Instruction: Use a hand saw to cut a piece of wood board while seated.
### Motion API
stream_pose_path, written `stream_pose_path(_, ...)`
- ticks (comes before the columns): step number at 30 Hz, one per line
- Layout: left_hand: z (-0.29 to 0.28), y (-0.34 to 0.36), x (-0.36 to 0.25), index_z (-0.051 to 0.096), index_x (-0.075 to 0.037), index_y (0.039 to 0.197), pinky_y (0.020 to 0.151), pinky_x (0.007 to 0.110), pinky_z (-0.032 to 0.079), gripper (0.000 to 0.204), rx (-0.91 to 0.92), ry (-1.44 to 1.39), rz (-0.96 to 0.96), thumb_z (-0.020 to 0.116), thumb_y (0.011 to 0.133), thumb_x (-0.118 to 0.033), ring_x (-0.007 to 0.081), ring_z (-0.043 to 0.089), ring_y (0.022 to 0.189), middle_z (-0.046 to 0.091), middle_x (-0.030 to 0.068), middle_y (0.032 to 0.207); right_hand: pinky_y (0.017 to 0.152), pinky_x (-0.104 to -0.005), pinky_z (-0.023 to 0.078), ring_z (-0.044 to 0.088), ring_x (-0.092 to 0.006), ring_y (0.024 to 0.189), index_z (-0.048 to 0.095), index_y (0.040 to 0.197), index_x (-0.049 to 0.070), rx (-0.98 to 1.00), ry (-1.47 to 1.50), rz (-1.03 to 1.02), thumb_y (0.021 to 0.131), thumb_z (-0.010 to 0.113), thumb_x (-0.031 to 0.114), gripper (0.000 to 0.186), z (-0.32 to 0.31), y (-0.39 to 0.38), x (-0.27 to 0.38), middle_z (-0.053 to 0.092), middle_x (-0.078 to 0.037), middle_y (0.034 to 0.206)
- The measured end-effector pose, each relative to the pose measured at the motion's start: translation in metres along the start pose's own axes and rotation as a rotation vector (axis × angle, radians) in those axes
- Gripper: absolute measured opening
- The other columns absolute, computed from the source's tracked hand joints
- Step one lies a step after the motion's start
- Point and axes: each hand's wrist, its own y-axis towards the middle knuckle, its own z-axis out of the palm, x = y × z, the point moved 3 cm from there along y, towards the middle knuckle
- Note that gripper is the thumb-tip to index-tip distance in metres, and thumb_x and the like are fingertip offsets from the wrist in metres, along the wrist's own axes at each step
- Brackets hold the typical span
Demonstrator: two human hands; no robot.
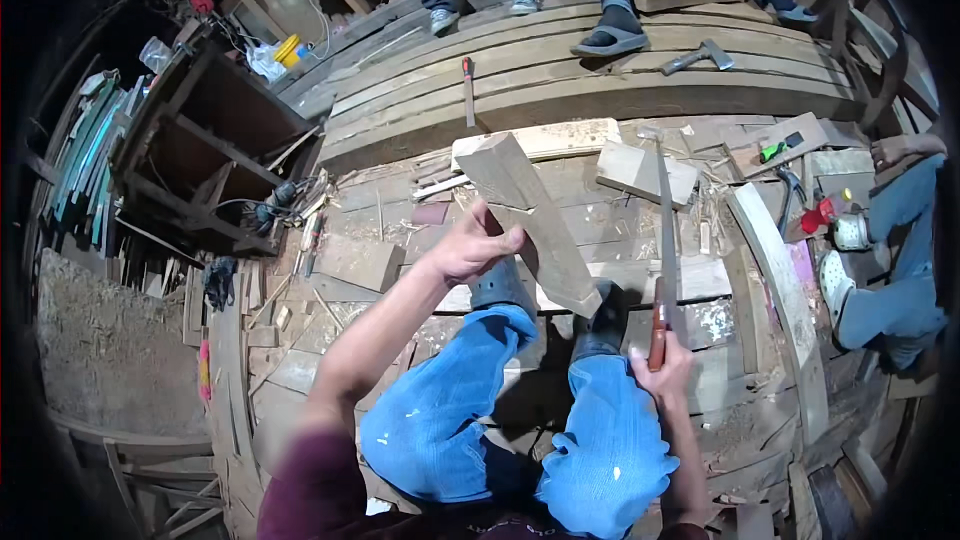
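My left hand (475, 251) grips the left edge of a thick wooden block (548, 245), with the thumb over its edge; the other fingers are partly hidden. The block stands tilted between my lower legs, its far end raised, with a notch in its left side near my fingers. To the right, above my right knee, my right hand (662, 372) is closed round the reddish-brown handle of what looks like a handsaw (667, 230). Its long narrow blade points away from me and sits apart from the block, to the right of it.
Long stacked beams (600, 95) cross the far side, bearing a hatchet (700, 58) and a red-handled tool (468, 80). Other people sit beyond them and at right. Boards, offcuts and shavings cover the floor. A dark wooden frame (205, 155) stands left; a curved timber (785, 290) lies right.
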Motion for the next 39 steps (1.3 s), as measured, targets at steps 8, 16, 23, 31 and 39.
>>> stream_pose_path(8,0.038,0.003,-0.023,0.053,-0.001,0.110,0.086,0.035,0.045,0.044,-0.087,0.262,0.027,0.072,0.071,-0.004,0.0206,0.057,0.098,0.061,0.0099,0.101,0.049,-0.0268,0.039,0.049,-0.0108,0.051,0.058,0.077,0.000,0.227,0.555,0.252,0.077,0.062,0.027,0.028,0.017,-0.014,-0.035,0.050,-0.001,0.058)
stream_pose_path(16,0.037,0.031,0.031,0.054,0.001,0.106,0.080,0.031,0.049,0.039,-0.144,0.573,0.130,0.073,0.073,-0.010,0.0149,0.059,0.088,0.062,0.0073,0.096,0.041,-0.0243,0.033,0.045,-0.0081,0.043,0.057,0.062,0.005,0.136,0.528,0.919,0.078,0.067,0.031,0.032,0.027,-0.011,-0.071,0.050,0.001,0.052)
stream_pose_path(23,-0.029,0.040,0.162,0.054,-0.001,0.107,0.078,0.029,0.046,0.037,-0.426,0.192,-0.031,0.071,0.076,-0.013,0.0133,0.056,0.087,0.060,0.0059,0.096,0.040,-0.0274,0.028,0.036,-0.0064,0.043,0.046,0.046,0.006,0.116,0.278,0.728,0.076,0.068,0.035,0.048,0.019,-0.014,-0.076,0.042,0.003,0.044)
stream_pose_path(31,-0.069,0.023,0.213,0.058,0.000,0.102,0.071,0.031,0.050,0.037,-0.475,0.051,-0.226,0.074,0.075,-0.019,0.0148,0.059,0.082,0.062,0.0071,0.092,0.043,-0.0268,0.024,0.032,-0.0051,0.049,0.046,0.048,0.005,0.136,0.224,0.676,0.078,0.068,0.030,0.045,0.001,0.002,-0.043,0.040,0.005,0.049)
stream_pose_path(39,-0.077,0.056,0.215,0.045,-0.001,0.115,0.086,0.038,0.044,0.046,-0.412,-0.159,-0.356,0.054,0.088,-0.038,0.0200,0.056,0.097,0.054,0.0107,0.111,0.045,-0.0212,0.027,0.038,-0.0016,0.050,0.054,0.062,0.007,0.187,0.322,0.526,0.081,0.065,0.015,0.023,0.004,0.017,-0.006,0.045,0.007,0.056)
